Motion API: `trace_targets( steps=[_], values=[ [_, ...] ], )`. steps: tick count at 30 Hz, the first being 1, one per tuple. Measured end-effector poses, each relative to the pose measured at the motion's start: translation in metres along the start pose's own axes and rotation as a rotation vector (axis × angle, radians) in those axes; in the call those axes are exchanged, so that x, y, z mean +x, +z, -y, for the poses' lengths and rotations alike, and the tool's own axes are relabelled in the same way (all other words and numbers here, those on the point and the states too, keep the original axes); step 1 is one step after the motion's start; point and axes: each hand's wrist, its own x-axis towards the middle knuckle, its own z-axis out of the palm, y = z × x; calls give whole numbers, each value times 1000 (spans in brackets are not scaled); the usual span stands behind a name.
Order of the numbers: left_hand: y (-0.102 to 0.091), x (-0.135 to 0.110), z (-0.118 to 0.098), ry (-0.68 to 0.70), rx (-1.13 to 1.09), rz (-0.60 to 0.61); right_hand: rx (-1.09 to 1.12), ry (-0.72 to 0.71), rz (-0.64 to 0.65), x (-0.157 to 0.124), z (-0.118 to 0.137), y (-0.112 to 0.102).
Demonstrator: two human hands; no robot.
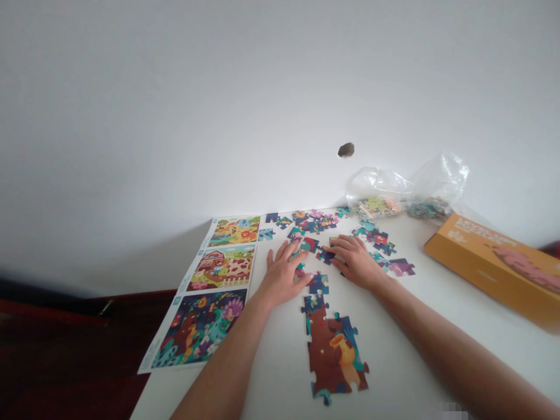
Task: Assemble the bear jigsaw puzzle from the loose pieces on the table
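Note:
My left hand [283, 275] lies flat on the white table [406, 326], fingers spread, its thumb touching a loose puzzle piece [318, 284]. My right hand [355, 259] rests just to the right, fingers stretched over a dark piece [325, 254]. Several loose colourful pieces [312, 221] are scattered beyond both hands. A joined section of puzzle with a brown bear [335, 353] lies nearer to me, between my forearms.
A reference sheet with three pictures [210, 291] lies along the table's left edge. Two clear plastic bags of pieces [405, 198] sit by the white wall. An orange box [499, 265] lies at the right. A dark floor shows at the left.

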Motion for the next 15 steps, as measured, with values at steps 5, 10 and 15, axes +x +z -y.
trace_targets(
  steps=[5, 10, 15],
  values=[
    [-6, -2, -6, 84, -13, 35, -180, 326, -101, -2, 9, -9],
    [3, -1, -3, 55, 7, 10, -180, 376, -32, -9, 11, -12],
    [7, 0, 1, 35, 10, -64, -10, 151, 1, -7, 13, -8]
  ],
)
